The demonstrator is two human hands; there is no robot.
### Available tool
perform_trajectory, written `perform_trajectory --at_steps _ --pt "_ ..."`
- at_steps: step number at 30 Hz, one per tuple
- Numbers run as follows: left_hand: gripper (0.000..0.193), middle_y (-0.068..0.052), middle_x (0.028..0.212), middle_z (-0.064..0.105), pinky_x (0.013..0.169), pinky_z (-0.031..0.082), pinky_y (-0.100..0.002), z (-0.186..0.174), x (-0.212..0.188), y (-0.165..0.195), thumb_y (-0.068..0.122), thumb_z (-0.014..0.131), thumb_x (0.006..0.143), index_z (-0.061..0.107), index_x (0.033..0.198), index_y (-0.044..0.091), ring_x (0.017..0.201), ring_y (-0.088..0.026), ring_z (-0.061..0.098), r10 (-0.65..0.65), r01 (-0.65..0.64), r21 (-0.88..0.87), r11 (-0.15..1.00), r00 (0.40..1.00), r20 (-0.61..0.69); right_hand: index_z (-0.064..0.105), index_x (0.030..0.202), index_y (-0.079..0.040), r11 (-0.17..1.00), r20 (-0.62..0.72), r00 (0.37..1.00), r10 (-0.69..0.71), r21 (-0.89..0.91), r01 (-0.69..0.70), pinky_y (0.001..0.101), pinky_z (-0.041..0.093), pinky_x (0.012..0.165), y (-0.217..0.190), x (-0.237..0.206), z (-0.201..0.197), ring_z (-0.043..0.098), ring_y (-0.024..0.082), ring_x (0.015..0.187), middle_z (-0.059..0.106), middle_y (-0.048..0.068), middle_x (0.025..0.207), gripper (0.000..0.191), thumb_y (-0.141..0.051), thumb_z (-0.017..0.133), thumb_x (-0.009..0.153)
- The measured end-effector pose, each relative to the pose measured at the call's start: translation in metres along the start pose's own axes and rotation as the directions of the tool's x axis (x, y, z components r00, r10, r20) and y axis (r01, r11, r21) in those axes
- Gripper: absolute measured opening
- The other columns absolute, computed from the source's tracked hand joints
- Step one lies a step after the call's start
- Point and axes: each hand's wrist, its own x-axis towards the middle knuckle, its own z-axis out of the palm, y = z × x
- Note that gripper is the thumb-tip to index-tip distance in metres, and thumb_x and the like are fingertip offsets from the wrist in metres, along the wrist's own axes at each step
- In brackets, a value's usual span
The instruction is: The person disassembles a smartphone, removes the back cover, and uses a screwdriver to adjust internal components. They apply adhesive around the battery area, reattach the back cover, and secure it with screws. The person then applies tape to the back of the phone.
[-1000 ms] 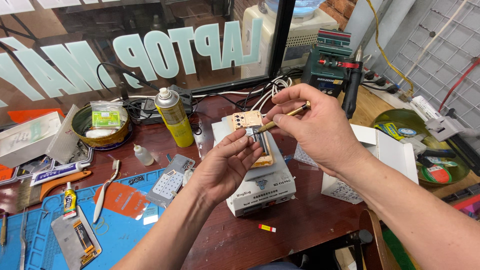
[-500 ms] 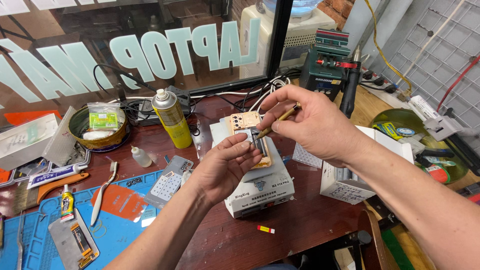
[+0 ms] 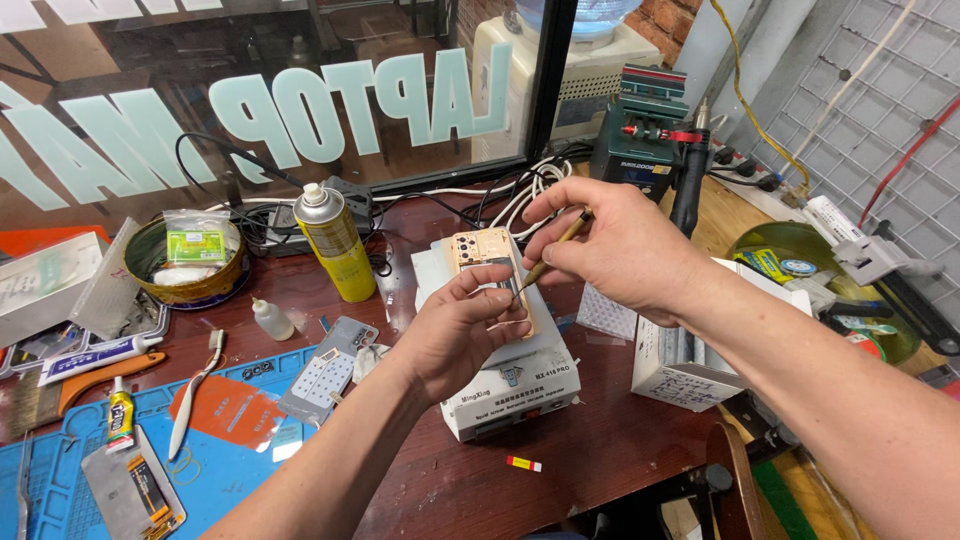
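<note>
My left hand [image 3: 462,332] grips the lower part of a gold phone body [image 3: 483,250] that lies, inside up, on a white heating plate box [image 3: 510,378]. My right hand [image 3: 615,245] pinches a thin brass-coloured tool [image 3: 556,248] like a pen. Its tip touches the inside of the phone body just above my left fingers. Both hands meet over the box near the middle of the view.
A yellow spray can [image 3: 335,243] stands left of the box, with a small dropper bottle [image 3: 270,319] and a round tin [image 3: 187,261] beyond. A blue work mat [image 3: 60,500] carries a glue tube, tweezers and phone parts. A soldering station [image 3: 647,130] and white carton [image 3: 680,365] sit right.
The right hand has lowered the tool tip closer onto the phone body, and the left hand has shifted its grip slightly. The view has tilted a little.
</note>
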Motion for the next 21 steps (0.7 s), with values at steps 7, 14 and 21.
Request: perform_trajectory --at_steps 7,14,21 --pt "0.030 -0.011 0.099 0.067 0.092 0.059 -0.040 0.000 -0.003 -0.001 0.001 0.065 0.093 0.061 0.122 0.005 0.094 -0.023 0.066 -0.044 0.041 -0.125 0.991 0.999 -0.016 0.063 0.116 0.001 0.994 -0.025 1.000 0.007 0.106 -0.004 0.0307 0.067 0.075 0.005 -0.003 -0.001 0.077 0.019 0.089 0.075 0.012 0.096 0.027 0.002 0.063 0.089" --pt "0.026 -0.012 0.104 0.066 0.100 0.059 -0.036 -0.002 -0.006 -0.005 0.004 0.064 0.095 0.060 0.121 0.003 0.102 -0.023 0.066 -0.042 0.030 -0.288 0.957 0.998 -0.036 0.058 0.121 0.001 0.975 -0.102 0.994 -0.027 0.216 0.049 0.0317 0.066 0.079 0.008 -0.009 0.003 0.076 0.021 0.094 0.073 0.013 0.101 0.032 0.003 0.063 0.090" --pt "0.025 -0.013 0.104 0.066 0.099 0.059 -0.036 -0.002 -0.006 -0.006 0.004 0.064 0.095 0.061 0.121 0.003 0.103 -0.024 0.067 -0.044 0.038 -0.272 0.961 0.999 -0.015 0.057 0.123 0.001 0.970 -0.088 0.996 -0.025 0.238 0.046 0.0317 0.066 0.080 0.009 -0.011 0.004 0.076 0.020 0.095 0.073 0.014 0.101 0.034 0.002 0.063 0.090"
